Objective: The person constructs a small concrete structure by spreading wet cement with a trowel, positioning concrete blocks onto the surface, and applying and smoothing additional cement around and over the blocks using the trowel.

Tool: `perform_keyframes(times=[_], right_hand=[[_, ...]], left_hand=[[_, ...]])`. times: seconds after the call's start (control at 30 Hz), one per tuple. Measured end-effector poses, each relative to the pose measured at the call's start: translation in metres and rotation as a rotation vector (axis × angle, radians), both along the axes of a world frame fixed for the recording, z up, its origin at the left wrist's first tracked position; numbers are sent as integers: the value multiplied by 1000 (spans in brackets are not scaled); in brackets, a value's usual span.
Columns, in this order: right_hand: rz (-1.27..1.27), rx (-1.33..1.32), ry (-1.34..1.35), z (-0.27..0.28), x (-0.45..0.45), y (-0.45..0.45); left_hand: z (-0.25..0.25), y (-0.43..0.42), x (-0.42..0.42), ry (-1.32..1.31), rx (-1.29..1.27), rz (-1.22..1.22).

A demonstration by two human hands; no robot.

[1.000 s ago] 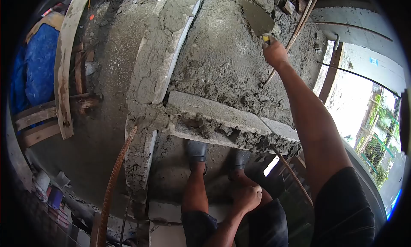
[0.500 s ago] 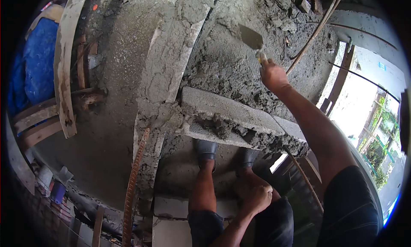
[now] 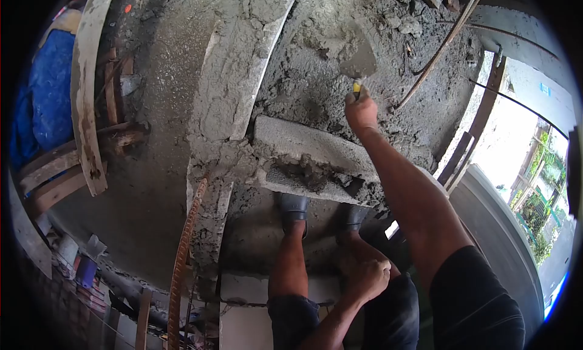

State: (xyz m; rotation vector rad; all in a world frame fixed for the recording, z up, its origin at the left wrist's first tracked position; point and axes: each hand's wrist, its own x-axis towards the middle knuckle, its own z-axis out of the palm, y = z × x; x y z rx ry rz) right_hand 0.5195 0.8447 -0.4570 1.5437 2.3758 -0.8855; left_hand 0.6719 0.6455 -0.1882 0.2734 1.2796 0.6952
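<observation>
My right hand is wrapped round the yellow-and-black handle of a trowel. The trowel's blade lies against the wet grey mortar, with some mortar at its far end. Nearer to me, a hollow concrete block wall runs crosswise, its openings partly filled with mortar. My left hand is a closed fist resting by my knee, and nothing shows in it.
A rusty rebar stands up at the lower left. Another thin rod slants over the mortar at the upper right. Wooden boards and a blue sheet are on the left. My shoes are close behind the blocks.
My right hand has moved left and slightly nearer with the trowel, whose blade has swung to point away from me. The left fist has stayed by the knee.
</observation>
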Motion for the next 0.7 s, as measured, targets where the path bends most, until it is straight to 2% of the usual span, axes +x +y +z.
perform_keyframes(times=[0.1,0.23,0.3,0.37,0.43,0.47,0.5,0.57,0.6,0.7], right_hand=[[19,-147,26,13,-22,-30],[-9,-195,100,-12,-75,-52],[-254,-418,319,-27,-81,-57],[-229,-359,335,-25,-71,-53],[-240,-401,419,-8,-56,-49],[-244,-383,408,10,-49,-46],[-244,-376,412,29,-43,-41],[-355,-543,438,68,-30,-27],[-264,-477,395,76,-21,-21],[-339,-546,469,147,-9,-23]], left_hand=[[0,3,-5,6,-12,-35],[7,5,-18,38,-23,-39],[7,-1,-12,68,-43,5],[-1,-5,-2,104,-41,55],[-16,-11,16,94,12,-15],[-20,-10,9,-8,-48,-5],[-19,-8,4,-5,-42,-7],[-11,-5,-5,124,-128,6],[-7,-7,-12,150,-149,-6],[4,-37,-14,262,-160,63]])
